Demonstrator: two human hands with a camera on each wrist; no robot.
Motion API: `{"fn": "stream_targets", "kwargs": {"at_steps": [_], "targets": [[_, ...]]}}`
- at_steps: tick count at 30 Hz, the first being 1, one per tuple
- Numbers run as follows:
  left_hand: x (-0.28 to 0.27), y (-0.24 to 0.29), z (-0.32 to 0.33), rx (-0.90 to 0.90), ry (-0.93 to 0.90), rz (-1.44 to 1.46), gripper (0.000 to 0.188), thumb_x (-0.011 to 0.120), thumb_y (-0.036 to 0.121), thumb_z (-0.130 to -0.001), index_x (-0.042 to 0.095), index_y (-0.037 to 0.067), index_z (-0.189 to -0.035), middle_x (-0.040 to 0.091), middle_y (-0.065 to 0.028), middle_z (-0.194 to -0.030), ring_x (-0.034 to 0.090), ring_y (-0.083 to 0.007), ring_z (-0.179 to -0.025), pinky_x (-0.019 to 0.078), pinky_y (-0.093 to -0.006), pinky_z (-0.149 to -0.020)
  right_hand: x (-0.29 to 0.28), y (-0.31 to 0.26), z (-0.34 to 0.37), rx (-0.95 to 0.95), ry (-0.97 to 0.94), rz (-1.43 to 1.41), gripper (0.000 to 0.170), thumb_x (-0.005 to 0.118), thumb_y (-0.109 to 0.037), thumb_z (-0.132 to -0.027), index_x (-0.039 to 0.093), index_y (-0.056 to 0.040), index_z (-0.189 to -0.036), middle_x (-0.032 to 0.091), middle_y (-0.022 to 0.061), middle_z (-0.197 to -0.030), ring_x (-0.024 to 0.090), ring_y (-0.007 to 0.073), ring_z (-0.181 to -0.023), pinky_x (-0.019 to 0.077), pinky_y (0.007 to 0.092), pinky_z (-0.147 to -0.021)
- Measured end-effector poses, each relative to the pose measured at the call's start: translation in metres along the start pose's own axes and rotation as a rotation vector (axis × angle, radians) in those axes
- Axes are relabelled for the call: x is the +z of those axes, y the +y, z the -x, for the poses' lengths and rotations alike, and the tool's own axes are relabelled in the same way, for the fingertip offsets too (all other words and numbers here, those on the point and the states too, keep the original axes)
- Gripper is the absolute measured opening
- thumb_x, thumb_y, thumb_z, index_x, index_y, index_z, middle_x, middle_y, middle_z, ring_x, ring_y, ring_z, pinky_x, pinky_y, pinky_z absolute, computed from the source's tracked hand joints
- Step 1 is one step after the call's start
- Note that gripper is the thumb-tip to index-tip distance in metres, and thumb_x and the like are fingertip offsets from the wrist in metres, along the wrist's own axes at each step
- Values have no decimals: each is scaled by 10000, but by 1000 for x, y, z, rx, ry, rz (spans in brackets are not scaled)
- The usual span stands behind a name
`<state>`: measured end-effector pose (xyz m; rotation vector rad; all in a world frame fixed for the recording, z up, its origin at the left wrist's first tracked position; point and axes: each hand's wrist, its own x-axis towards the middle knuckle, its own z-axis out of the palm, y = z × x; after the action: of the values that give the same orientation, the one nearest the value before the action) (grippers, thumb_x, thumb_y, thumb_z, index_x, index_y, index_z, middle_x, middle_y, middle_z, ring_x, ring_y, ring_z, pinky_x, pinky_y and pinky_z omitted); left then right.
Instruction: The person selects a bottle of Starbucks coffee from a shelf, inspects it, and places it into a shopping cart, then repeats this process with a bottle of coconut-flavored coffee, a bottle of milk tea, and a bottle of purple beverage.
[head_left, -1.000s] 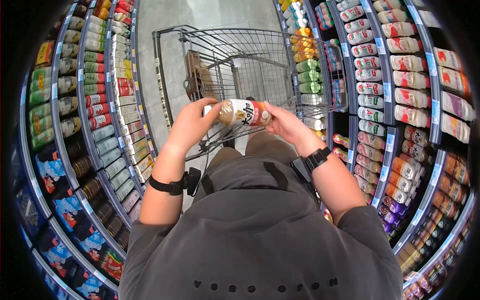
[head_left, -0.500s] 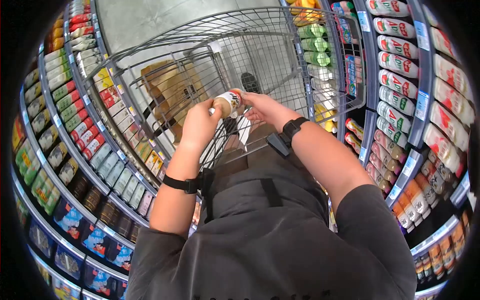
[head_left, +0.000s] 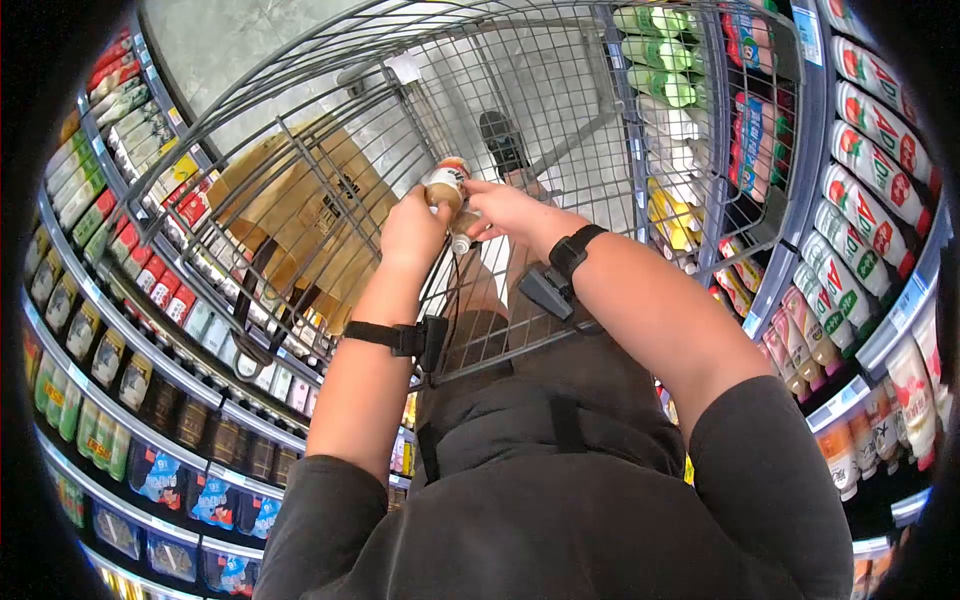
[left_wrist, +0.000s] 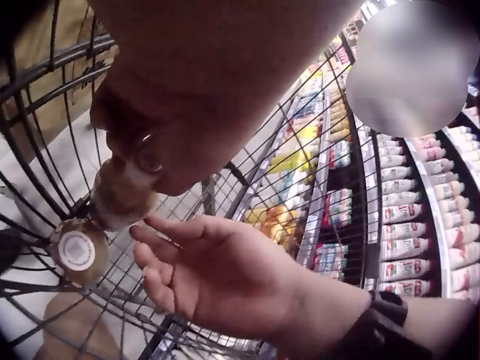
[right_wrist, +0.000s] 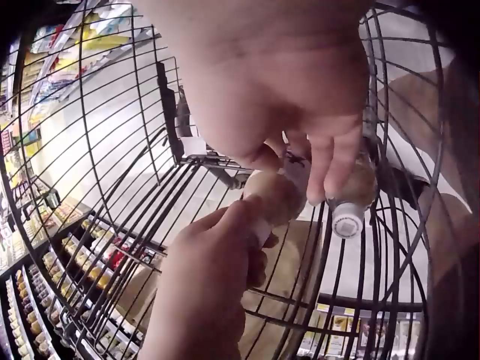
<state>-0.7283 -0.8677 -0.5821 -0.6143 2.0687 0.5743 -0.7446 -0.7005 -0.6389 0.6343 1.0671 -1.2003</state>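
Labelled drink bottle [head_left: 447,180] at upper centre is pointing away from us, our left hand [head_left: 411,232] gripping its near end, our right hand [head_left: 508,212] resting loosely open at its right side.

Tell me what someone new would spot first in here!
Probably the bottle in the left hand, in the middle, with a white-capped bottle close by the right hand. Next, perhaps the brown bag on the left, behind the wires of the big cart. Then rows of bright drinks along the right.
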Motion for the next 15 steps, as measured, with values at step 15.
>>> {"fn": "stream_targets", "kwargs": {"at_steps": [15], "targets": [[27,10,-29,-19,-106,-102,623,672,440,-895,616,35,-1364,697,-260,-1214,670,-404,-1146,538,-472,-974,-14,10,-27,41,60,-6,697,499,-179,-977,275,-112,-1634,610,139,-1295,698,204,-825,605,320,-648]]}}
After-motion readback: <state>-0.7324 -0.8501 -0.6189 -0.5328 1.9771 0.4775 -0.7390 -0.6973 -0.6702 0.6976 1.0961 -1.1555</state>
